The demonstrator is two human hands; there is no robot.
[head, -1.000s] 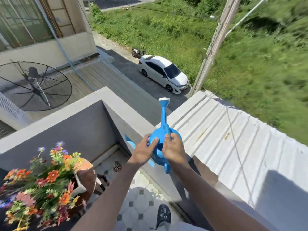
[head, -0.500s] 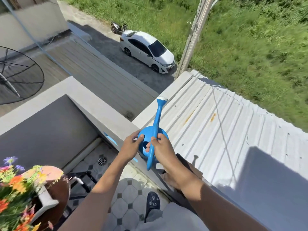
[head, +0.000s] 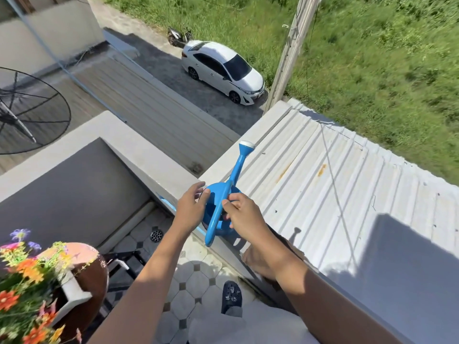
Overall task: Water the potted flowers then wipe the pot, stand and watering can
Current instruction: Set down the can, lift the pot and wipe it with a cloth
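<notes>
Both hands flank the blue watering can (head: 218,214) on the balcony ledge (head: 159,170): left hand (head: 191,209) has loosened, fingers apart; right hand (head: 244,214) still pinches its handle, so lifting hasn't begun.

The ledge (head: 139,155) top is occupied at its corner by the can (head: 218,214), whose spout (head: 238,165) slants up and away over the roof (head: 335,194). The can is flanked closely by the left hand (head: 190,209) and right hand (head: 244,214), so its near sides are blocked; its far side, toward the roof, is left open. Bare ledge is seen to the left of the can. Below, the tiled floor (head: 198,279) is narrowed by the pot (head: 87,286) with its flowers (head: 27,274) at the left, a dark stand (head: 124,261) beside it, and a shoe (head: 232,296) near the wall.
</notes>
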